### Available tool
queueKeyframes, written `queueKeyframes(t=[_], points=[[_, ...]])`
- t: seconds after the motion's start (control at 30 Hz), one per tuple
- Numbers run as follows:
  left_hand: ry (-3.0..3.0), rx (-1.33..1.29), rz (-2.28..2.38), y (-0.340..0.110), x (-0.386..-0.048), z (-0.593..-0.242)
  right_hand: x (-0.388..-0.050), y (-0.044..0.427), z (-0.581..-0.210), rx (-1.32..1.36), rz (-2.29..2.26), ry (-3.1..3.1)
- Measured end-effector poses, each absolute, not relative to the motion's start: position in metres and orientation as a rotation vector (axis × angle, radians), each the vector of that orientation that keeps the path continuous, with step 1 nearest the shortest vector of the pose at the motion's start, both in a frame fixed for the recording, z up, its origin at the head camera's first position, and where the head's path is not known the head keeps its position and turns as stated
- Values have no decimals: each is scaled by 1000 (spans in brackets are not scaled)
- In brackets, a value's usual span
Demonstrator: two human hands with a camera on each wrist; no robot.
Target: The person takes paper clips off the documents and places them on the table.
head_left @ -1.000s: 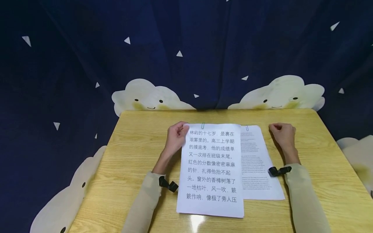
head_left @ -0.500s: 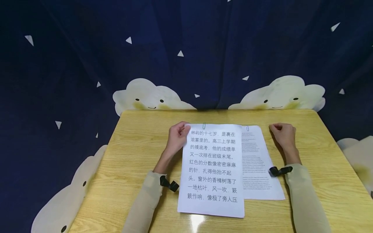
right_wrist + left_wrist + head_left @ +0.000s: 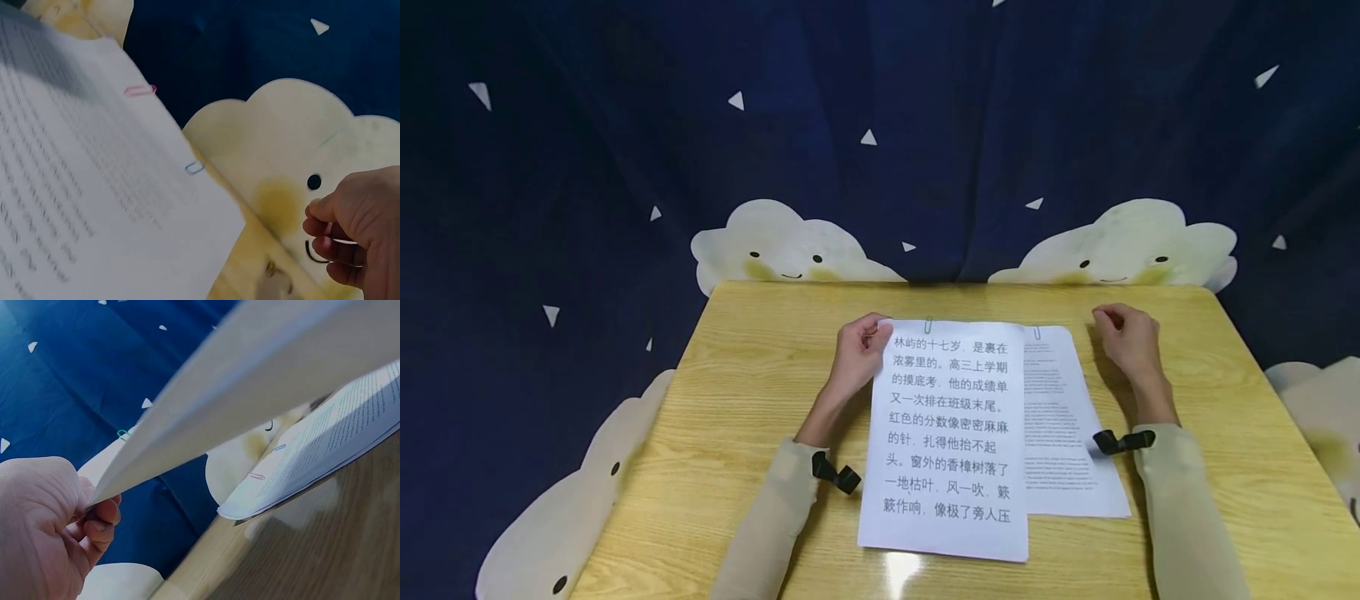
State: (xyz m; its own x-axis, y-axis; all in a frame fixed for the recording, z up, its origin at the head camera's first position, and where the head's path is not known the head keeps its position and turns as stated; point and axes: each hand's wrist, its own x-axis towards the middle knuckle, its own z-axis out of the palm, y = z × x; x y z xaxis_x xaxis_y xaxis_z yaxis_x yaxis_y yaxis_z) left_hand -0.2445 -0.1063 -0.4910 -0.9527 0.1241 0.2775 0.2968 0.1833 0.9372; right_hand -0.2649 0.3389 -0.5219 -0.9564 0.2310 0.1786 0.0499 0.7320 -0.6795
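Sheets of white paper (image 3: 943,536) printed with large Chinese characters are raised above the table, with a green paper clip (image 3: 928,326) at their top edge. My left hand (image 3: 856,358) pinches their upper left corner between thumb and fingers. They partly cover a second stack of paper (image 3: 1063,433) with small print, which lies on the table. A blue paper clip (image 3: 194,167) and a pink paper clip (image 3: 140,90) sit on that stack's top edge. Right of the stack, my right hand (image 3: 1129,342) hovers with loosely curled fingers, apparently holding nothing.
The wooden table (image 3: 760,367) extends to both sides of the papers. Behind it hangs a dark blue curtain (image 3: 895,83) with white triangles and smiling clouds. Each wrist wears a black strap-mounted camera.
My right hand has risen a little and moved slightly toward the table's far edge. The left hand and its sheets have barely shifted to the right in view.
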Motion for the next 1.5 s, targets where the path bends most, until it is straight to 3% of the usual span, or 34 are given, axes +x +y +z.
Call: queueKeyframes(t=[0.77, 1.13, 1.37, 1.5], points=[[-2308, -443, -1853, -97, -245, -492, -243, 285, -453, 142, 1002, -2444], [-2285, -485, -1875, -95, -225, -460, -233, 259, -436, 291, 966, -2462], [-2291, -469, -1846, -98, -242, -493, -228, 248, -431, 360, 933, -2481], [-2300, -443, -1835, -97, -242, -492, -228, 244, -430, 395, 921, -2482]])
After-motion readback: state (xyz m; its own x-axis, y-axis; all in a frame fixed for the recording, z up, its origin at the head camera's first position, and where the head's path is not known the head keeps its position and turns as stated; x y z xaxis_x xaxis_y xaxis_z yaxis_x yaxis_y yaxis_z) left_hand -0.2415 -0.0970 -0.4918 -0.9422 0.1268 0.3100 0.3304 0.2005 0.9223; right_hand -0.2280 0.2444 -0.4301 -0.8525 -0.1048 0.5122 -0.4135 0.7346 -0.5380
